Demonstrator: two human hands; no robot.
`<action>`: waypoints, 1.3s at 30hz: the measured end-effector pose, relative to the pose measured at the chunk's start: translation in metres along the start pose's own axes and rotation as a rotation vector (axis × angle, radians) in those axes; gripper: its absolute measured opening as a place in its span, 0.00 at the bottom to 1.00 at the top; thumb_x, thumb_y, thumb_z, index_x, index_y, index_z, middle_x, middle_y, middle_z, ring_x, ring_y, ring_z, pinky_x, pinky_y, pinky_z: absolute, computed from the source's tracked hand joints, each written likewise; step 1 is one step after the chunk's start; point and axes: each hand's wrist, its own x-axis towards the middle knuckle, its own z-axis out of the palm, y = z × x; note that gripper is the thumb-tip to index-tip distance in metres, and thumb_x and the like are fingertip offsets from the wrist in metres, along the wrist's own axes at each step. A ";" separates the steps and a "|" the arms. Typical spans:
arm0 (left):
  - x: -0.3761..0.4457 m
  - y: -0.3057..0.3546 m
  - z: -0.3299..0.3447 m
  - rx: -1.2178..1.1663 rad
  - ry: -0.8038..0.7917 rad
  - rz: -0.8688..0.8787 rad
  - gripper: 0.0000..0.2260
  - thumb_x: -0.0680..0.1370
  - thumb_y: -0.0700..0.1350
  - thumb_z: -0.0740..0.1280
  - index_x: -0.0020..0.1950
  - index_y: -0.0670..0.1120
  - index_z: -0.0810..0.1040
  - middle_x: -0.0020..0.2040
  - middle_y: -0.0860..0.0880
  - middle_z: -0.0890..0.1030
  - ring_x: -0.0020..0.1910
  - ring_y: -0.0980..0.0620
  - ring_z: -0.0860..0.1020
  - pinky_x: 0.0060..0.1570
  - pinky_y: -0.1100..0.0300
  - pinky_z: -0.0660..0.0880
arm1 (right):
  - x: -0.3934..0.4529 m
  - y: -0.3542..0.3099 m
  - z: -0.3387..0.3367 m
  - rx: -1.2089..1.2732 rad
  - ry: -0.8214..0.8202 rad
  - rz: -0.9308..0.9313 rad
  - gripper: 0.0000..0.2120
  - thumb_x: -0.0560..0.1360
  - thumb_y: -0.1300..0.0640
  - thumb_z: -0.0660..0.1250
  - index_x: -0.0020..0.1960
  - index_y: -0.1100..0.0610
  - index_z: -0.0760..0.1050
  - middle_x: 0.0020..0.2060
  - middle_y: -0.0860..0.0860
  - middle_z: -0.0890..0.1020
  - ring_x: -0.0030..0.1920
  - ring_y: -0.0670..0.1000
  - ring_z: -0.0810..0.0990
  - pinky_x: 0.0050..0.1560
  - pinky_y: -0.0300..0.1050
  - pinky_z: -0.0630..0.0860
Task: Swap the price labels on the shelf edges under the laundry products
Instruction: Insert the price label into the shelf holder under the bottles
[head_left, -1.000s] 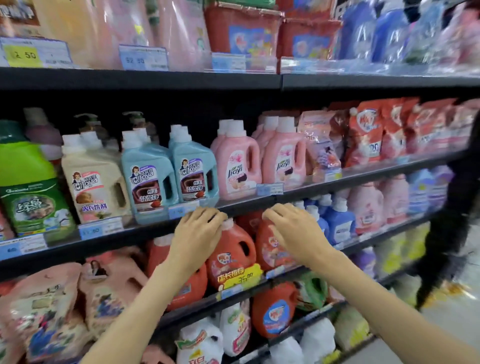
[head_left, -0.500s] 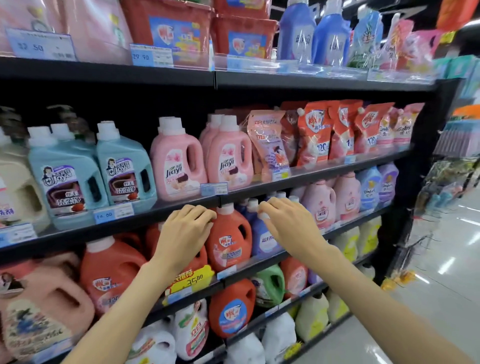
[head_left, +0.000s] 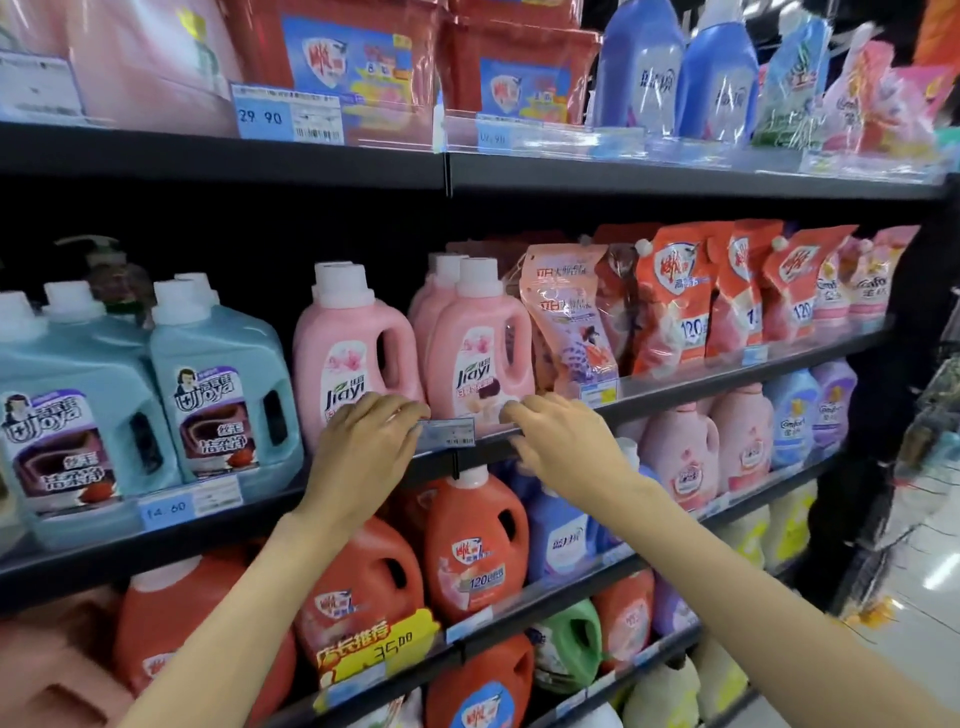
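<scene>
A small pale-blue price label (head_left: 448, 432) sits on the black middle shelf edge (head_left: 727, 382) below two pink Jiayi detergent bottles (head_left: 478, 353). My left hand (head_left: 366, 447) is at the label's left end, fingers curled over the shelf edge and touching it. My right hand (head_left: 563, 436) rests on the edge just right of the label, fingers bent over the rail. Whether either hand pinches the label cannot be told. Another label reading 14.60 (head_left: 189, 503) sits further left under the teal Joya bottles (head_left: 223, 384).
Orange detergent jugs (head_left: 467, 545) and a yellow 35.00 promo tag (head_left: 376, 649) fill the shelf below my hands. Red pouches (head_left: 675, 301) stand to the right, and a 29.90 label (head_left: 288, 117) is on the top shelf. The aisle floor (head_left: 930, 571) lies at far right.
The view has shifted right and closer. Both hands have risen along the shelf edge and now flank the label under the pink bottles.
</scene>
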 end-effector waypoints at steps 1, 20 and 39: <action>0.004 -0.003 0.004 -0.002 -0.002 0.011 0.12 0.77 0.47 0.59 0.53 0.49 0.81 0.49 0.51 0.82 0.49 0.48 0.78 0.48 0.50 0.76 | 0.007 0.001 0.003 0.005 0.005 0.004 0.13 0.66 0.58 0.74 0.49 0.54 0.78 0.36 0.50 0.80 0.38 0.56 0.80 0.34 0.48 0.73; 0.021 -0.013 0.051 0.062 -0.065 0.101 0.06 0.78 0.47 0.64 0.52 0.50 0.78 0.48 0.54 0.80 0.48 0.52 0.77 0.50 0.58 0.75 | 0.039 -0.005 0.066 0.119 0.096 0.045 0.16 0.63 0.48 0.77 0.44 0.52 0.74 0.34 0.48 0.80 0.36 0.56 0.81 0.29 0.45 0.72; 0.027 -0.001 0.043 0.045 -0.044 0.055 0.02 0.78 0.45 0.67 0.48 0.50 0.79 0.41 0.54 0.78 0.42 0.51 0.76 0.41 0.58 0.74 | 0.042 0.001 0.055 0.069 0.097 0.040 0.13 0.65 0.54 0.77 0.43 0.50 0.75 0.30 0.47 0.79 0.31 0.53 0.79 0.27 0.40 0.60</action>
